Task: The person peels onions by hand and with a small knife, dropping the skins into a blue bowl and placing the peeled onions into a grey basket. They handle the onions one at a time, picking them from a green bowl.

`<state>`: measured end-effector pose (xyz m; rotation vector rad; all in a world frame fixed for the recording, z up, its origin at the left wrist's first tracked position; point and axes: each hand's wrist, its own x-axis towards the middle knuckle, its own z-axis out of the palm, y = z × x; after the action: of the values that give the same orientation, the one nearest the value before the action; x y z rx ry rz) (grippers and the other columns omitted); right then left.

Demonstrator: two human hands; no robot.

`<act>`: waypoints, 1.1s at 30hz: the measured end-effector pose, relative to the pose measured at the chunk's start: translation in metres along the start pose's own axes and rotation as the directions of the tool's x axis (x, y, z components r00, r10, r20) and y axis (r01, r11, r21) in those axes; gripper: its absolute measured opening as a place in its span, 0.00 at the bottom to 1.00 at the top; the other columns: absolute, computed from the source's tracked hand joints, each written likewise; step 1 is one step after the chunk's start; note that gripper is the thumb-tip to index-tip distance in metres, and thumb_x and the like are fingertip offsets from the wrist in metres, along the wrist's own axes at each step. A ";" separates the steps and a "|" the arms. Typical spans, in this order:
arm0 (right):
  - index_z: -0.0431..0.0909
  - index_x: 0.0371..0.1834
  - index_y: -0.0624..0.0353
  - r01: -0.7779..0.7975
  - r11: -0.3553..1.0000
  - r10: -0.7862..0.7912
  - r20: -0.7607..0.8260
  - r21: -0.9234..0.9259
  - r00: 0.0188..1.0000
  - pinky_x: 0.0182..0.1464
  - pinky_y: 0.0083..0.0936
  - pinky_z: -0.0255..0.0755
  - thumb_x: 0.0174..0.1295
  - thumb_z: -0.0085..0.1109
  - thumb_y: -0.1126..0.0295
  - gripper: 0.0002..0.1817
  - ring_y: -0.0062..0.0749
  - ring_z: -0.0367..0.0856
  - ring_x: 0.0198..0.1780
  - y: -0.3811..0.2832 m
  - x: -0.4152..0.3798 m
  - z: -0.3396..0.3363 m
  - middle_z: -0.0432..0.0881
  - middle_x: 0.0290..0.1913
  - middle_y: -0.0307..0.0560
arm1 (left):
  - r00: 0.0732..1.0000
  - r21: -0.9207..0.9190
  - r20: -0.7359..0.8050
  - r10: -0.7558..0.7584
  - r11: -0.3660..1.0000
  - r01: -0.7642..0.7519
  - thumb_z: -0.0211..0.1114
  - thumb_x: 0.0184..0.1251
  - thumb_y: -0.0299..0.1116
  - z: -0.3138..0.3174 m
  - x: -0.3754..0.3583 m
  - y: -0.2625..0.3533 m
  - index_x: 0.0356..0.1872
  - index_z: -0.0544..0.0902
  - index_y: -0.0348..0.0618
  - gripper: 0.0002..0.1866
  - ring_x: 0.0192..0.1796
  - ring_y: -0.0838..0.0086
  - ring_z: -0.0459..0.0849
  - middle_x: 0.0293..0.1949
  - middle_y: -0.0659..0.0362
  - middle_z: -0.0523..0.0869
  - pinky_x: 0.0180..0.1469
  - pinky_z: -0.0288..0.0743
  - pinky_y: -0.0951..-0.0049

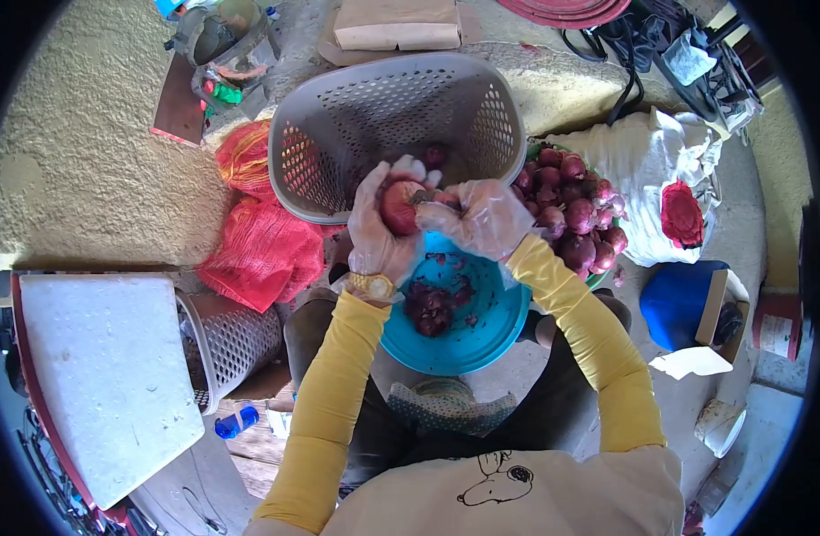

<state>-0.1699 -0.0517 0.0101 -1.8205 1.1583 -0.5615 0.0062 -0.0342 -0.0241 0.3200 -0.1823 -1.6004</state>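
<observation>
Wearing a clear plastic glove, my left hand [376, 228] is closed around a red onion [399, 207], over the front rim of the grey perforated basket [397, 76]. My right hand [486, 214], also gloved, is pinched at the onion's right side; what its fingers grip there is hidden. Below both hands stands a blue basin [504, 322], with a pile of dark onion skins [430, 308] inside. Just right of my right hand, red onions [575, 210] are heaped in a container whose green rim barely shows. A few onions [434, 155] lie inside the basket.
Left of the basket lie red mesh sacks [263, 255]. A white foam board [111, 357] and another perforated basket [236, 344] stand at the left. On the right are a white sack [660, 170] and a blue container [682, 305]. A cardboard box [397, 25] sits behind the basket.
</observation>
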 end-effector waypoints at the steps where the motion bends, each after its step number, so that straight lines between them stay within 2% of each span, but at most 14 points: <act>1: 0.89 0.37 0.59 0.066 0.986 -0.076 -0.059 -0.156 0.995 0.39 0.41 0.80 0.60 0.69 0.32 0.34 0.55 0.86 0.32 -0.001 0.000 -0.005 0.85 0.27 0.58 | 0.993 -0.007 -0.037 -0.109 0.994 0.109 0.62 0.78 0.40 0.003 0.001 0.003 0.47 0.82 0.40 0.13 0.57 0.58 0.82 0.46 0.54 0.85 0.65 0.78 0.53; 2: 0.89 0.33 0.59 0.117 0.944 -0.157 -0.106 -0.309 0.982 0.35 0.39 0.79 0.59 0.73 0.34 0.33 0.49 0.86 0.27 -0.003 0.000 -0.008 0.84 0.24 0.55 | 0.973 -0.017 -0.074 -0.218 0.976 0.218 0.63 0.77 0.39 0.007 0.001 0.004 0.46 0.82 0.39 0.12 0.57 0.58 0.82 0.45 0.53 0.85 0.66 0.78 0.53; 3: 0.86 0.28 0.57 0.101 0.903 -0.156 -0.098 -0.418 0.983 0.35 0.42 0.80 0.52 0.74 0.29 0.36 0.57 0.87 0.30 -0.007 -0.002 -0.009 0.85 0.24 0.56 | 0.973 -0.017 -0.074 -0.219 0.976 0.219 0.63 0.77 0.39 0.010 0.000 0.002 0.46 0.82 0.39 0.12 0.57 0.58 0.82 0.45 0.53 0.85 0.66 0.78 0.53; 5: 0.85 0.27 0.57 0.106 0.883 -0.172 -0.105 -0.457 0.980 0.35 0.41 0.80 0.50 0.74 0.28 0.37 0.56 0.87 0.30 -0.007 -0.003 -0.009 0.85 0.24 0.56 | 0.932 0.028 -0.345 -0.106 0.992 0.123 0.62 0.77 0.38 0.016 -0.004 -0.006 0.45 0.82 0.39 0.11 0.56 0.58 0.83 0.45 0.54 0.85 0.68 0.77 0.54; 7: 0.84 0.26 0.57 0.114 0.863 -0.192 -0.110 -0.493 0.975 0.35 0.41 0.80 0.49 0.74 0.27 0.37 0.55 0.87 0.30 -0.008 -0.002 -0.005 0.84 0.24 0.56 | 0.947 -0.006 -0.311 -0.084 0.996 0.087 0.63 0.77 0.41 0.010 -0.003 -0.009 0.44 0.82 0.40 0.13 0.53 0.58 0.84 0.44 0.54 0.86 0.64 0.79 0.54; 11: 0.87 0.30 0.55 0.071 0.925 -0.136 -0.151 -0.374 0.979 0.36 0.43 0.82 0.52 0.70 0.26 0.37 0.55 0.88 0.30 0.002 -0.002 0.017 0.86 0.25 0.56 | 0.992 -0.111 -0.124 0.001 0.994 -0.015 0.62 0.78 0.41 -0.014 0.002 -0.011 0.45 0.82 0.41 0.13 0.53 0.60 0.85 0.45 0.56 0.86 0.62 0.81 0.55; 17: 0.90 0.32 0.55 0.115 0.979 -0.146 -0.183 -0.170 0.972 0.36 0.40 0.83 0.57 0.70 0.30 0.33 0.54 0.89 0.31 0.002 -0.005 0.027 0.87 0.27 0.56 | 0.983 -0.139 -0.170 -0.068 0.989 0.044 0.61 0.79 0.45 -0.010 0.002 -0.009 0.46 0.82 0.42 0.15 0.55 0.61 0.86 0.45 0.55 0.87 0.61 0.83 0.57; 20: 0.89 0.34 0.57 -0.005 0.995 0.016 -0.107 0.099 0.994 0.35 0.39 0.82 0.58 0.72 0.33 0.33 0.54 0.88 0.31 -0.010 -0.013 0.004 0.87 0.27 0.56 | 0.973 -0.118 -0.218 -0.081 0.991 0.056 0.61 0.79 0.45 -0.004 -0.002 -0.003 0.49 0.83 0.41 0.16 0.56 0.60 0.87 0.50 0.52 0.88 0.60 0.84 0.58; 24: 0.87 0.37 0.60 0.137 0.935 -0.187 -0.128 -0.329 0.974 0.38 0.39 0.80 0.68 0.66 0.39 0.29 0.51 0.88 0.34 -0.006 -0.027 -0.027 0.88 0.31 0.54 | 0.944 -0.298 -0.257 -0.208 0.946 0.127 0.64 0.77 0.41 0.000 -0.004 0.012 0.52 0.82 0.38 0.16 0.53 0.58 0.86 0.53 0.49 0.87 0.58 0.84 0.56; 26: 0.82 0.39 0.58 0.327 0.898 -0.356 -0.049 -0.294 0.933 0.39 0.40 0.79 0.65 0.71 0.46 0.23 0.43 0.82 0.29 0.007 -0.033 -0.033 0.80 0.25 0.45 | 0.945 -0.330 -0.224 -0.241 0.930 0.159 0.65 0.77 0.40 -0.004 -0.003 0.017 0.53 0.81 0.37 0.16 0.54 0.58 0.86 0.53 0.48 0.86 0.58 0.84 0.55; 27: 0.82 0.42 0.55 0.310 0.935 -0.306 -0.050 0.171 0.951 0.43 0.41 0.78 0.56 0.75 0.36 0.31 0.47 0.84 0.34 0.018 -0.039 -0.023 0.82 0.28 0.47 | 0.943 -0.362 -0.190 -0.274 0.912 0.192 0.67 0.76 0.38 -0.005 -0.002 0.018 0.54 0.80 0.36 0.16 0.54 0.58 0.85 0.53 0.47 0.85 0.58 0.84 0.54; 28: 0.82 0.42 0.55 0.310 0.935 -0.306 -0.050 0.172 0.951 0.43 0.41 0.78 0.56 0.75 0.36 0.31 0.47 0.84 0.34 0.006 -0.047 -0.025 0.82 0.28 0.47 | 0.943 -0.362 -0.190 -0.274 0.912 0.192 0.67 0.76 0.38 0.001 -0.004 0.019 0.54 0.80 0.36 0.16 0.54 0.58 0.85 0.53 0.47 0.85 0.58 0.84 0.54; 30: 0.88 0.34 0.51 0.205 0.813 -0.225 0.031 -0.546 0.974 0.43 0.46 0.78 0.56 0.70 0.31 0.31 0.53 0.87 0.38 -0.023 -0.061 -0.036 0.87 0.31 0.51 | 0.913 -0.293 -0.302 -0.276 0.938 0.186 0.67 0.76 0.36 0.012 -0.009 0.020 0.56 0.78 0.34 0.17 0.55 0.57 0.84 0.53 0.44 0.82 0.59 0.84 0.54; 33: 0.89 0.39 0.50 0.165 0.812 -0.129 0.104 -0.560 0.986 0.43 0.45 0.78 0.55 0.72 0.32 0.31 0.52 0.88 0.39 -0.033 -0.064 -0.039 0.88 0.31 0.51 | 0.907 -0.209 -0.339 -0.251 0.960 0.188 0.67 0.77 0.36 0.010 -0.008 0.017 0.58 0.77 0.33 0.19 0.57 0.55 0.83 0.55 0.43 0.81 0.62 0.83 0.53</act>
<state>-0.2120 -0.0065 0.0636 -2.4368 1.2331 -0.2471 0.0193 -0.0285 -0.0084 0.5094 0.2871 -1.7348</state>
